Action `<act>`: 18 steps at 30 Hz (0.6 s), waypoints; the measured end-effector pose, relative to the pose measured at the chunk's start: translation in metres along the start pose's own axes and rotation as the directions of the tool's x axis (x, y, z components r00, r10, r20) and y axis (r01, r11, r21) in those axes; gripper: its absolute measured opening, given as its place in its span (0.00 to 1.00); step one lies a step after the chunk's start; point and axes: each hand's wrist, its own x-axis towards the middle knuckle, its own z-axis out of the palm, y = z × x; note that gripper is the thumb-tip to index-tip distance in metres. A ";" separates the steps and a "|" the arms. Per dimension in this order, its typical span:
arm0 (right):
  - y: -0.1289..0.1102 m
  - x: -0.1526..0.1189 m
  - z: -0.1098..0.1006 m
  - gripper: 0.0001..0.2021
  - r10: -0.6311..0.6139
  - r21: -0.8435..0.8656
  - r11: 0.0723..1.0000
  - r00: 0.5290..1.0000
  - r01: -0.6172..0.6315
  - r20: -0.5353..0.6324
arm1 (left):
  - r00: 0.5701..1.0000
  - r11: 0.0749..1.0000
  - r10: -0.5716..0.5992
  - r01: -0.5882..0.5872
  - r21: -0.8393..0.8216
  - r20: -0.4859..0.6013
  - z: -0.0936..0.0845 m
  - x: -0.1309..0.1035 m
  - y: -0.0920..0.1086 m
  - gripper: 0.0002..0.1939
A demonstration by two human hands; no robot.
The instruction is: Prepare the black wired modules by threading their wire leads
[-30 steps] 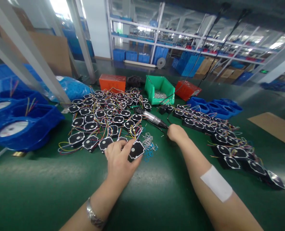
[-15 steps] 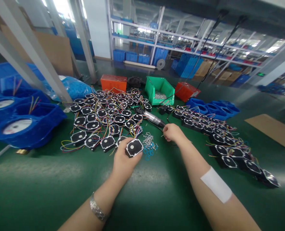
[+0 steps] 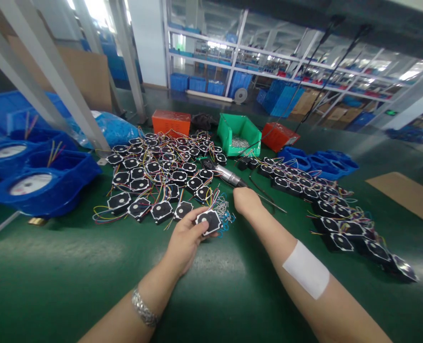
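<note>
My left hand (image 3: 187, 238) grips a black block-shaped module (image 3: 209, 222) with a white-edged face and coloured wires, its thumb lying on the face. My right hand (image 3: 246, 202) is curled just right of a small heap of screws (image 3: 221, 206); its back hides the fingertips and whatever they may hold. Blue rings (image 3: 226, 220) lie beside the screws, partly behind the held module. A silver-bodied power screwdriver (image 3: 229, 176) rests beyond my right hand. Past that hand, a thin rod (image 3: 273, 204) lies on the green table.
Many similar wired modules (image 3: 161, 209) spread over the left; more modules (image 3: 304, 183) form rows at right. A green bin (image 3: 240, 136) of small metal parts stands at the back between orange boxes (image 3: 171, 123). Blue meter housings (image 3: 46, 186) sit at far left.
My left hand has shifted right with the module, and its thumb now lies on the face. My right hand has moved slightly left and turned, hiding its previously visible pinched fingers.
</note>
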 end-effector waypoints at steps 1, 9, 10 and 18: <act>0.001 -0.002 0.000 0.14 -0.011 0.023 1.000 1.000 0.012 -0.008 | 1.000 1.000 -0.016 0.015 0.007 0.021 0.000 0.000 0.000 0.16; 0.010 -0.057 -0.004 0.08 -0.138 0.572 0.819 0.985 0.053 0.106 | 0.989 0.996 -0.090 0.088 0.024 0.116 -0.008 0.005 -0.004 0.12; 0.009 -0.067 -0.004 0.07 -0.195 0.718 0.694 0.974 0.053 0.116 | 0.989 0.996 -0.091 0.089 0.024 0.118 -0.008 0.005 -0.005 0.12; -0.009 -0.082 -0.003 0.04 -0.184 0.904 0.311 0.951 0.295 -0.247 | 0.980 0.994 -0.105 0.098 0.048 0.168 -0.007 0.003 -0.005 0.11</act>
